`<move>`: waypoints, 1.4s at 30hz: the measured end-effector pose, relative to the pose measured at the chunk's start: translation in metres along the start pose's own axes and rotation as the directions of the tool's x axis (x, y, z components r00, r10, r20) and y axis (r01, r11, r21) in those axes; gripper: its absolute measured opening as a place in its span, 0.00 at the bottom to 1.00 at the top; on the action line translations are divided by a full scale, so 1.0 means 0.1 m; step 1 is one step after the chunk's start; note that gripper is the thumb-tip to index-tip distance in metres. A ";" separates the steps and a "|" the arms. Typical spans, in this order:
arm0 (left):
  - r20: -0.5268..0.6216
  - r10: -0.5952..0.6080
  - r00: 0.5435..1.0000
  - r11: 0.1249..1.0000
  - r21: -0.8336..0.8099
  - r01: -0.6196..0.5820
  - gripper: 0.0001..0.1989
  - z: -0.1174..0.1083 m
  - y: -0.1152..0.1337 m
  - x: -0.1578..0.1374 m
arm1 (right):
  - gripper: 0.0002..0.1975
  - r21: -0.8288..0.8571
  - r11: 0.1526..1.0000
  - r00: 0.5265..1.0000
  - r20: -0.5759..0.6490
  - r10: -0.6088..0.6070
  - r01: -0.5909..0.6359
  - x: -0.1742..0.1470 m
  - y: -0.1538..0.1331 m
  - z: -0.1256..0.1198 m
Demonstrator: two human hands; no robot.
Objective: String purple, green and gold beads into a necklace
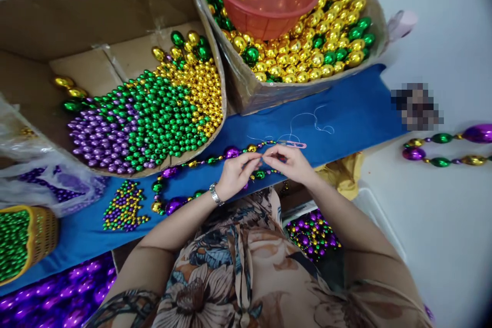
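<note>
My left hand point(234, 175), with a metal watch at its wrist, is pinched closed over the blue cloth point(338, 113). Fingertip to fingertip with it is my right hand point(291, 164), also in a pinch. Whatever lies between the fingers is too small to make out. A strand of purple, green and gold beads point(176, 206) loops on the cloth to the left, its two ends running up to the hands. Just beyond my right hand lies a pink-handled tool point(298, 144), partly hidden. A thin white thread point(291, 122) curls on the cloth behind it.
A cardboard box point(26, 25) holds sorted small beads; another box point(249, 89) holds large gold and green beads under a red basket point(265, 13). Mixed beads point(125, 207) lie loose left, near a yellow basket point(42, 236). More finished-looking bead strands point(440, 162) appear right.
</note>
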State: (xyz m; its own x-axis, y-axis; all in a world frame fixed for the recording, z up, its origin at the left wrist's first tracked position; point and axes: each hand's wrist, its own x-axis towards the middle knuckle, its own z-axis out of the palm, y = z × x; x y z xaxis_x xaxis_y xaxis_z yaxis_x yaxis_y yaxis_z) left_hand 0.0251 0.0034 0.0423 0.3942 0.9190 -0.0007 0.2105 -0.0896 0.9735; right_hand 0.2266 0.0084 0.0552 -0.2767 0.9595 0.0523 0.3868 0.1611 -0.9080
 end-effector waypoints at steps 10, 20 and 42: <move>-0.067 -0.363 0.929 0.859 -0.410 0.306 0.26 -0.23 -0.27 0.04 | 0.18 -0.129 0.989 0.997 -0.009 0.072 -0.073 0.54 0.43 0.33; -0.223 -0.266 0.938 0.929 -0.319 0.187 0.17 -0.27 -0.39 0.07 | 0.12 -0.798 0.599 0.966 0.100 0.238 -0.065 0.88 0.61 0.29; -0.252 0.038 0.967 0.999 0.030 -0.031 0.10 -0.28 -0.26 0.00 | 0.03 -0.224 0.948 0.938 -0.213 -0.272 0.224 0.20 -0.14 0.48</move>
State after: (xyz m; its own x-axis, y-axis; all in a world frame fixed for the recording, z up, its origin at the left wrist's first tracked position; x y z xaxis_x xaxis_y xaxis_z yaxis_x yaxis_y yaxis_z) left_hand -0.0052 0.0163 0.0232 0.1631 0.9821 0.0937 0.2246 -0.1294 0.9658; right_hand 0.1736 0.0147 0.0492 -0.1777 0.9056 0.3850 0.5020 0.4200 -0.7561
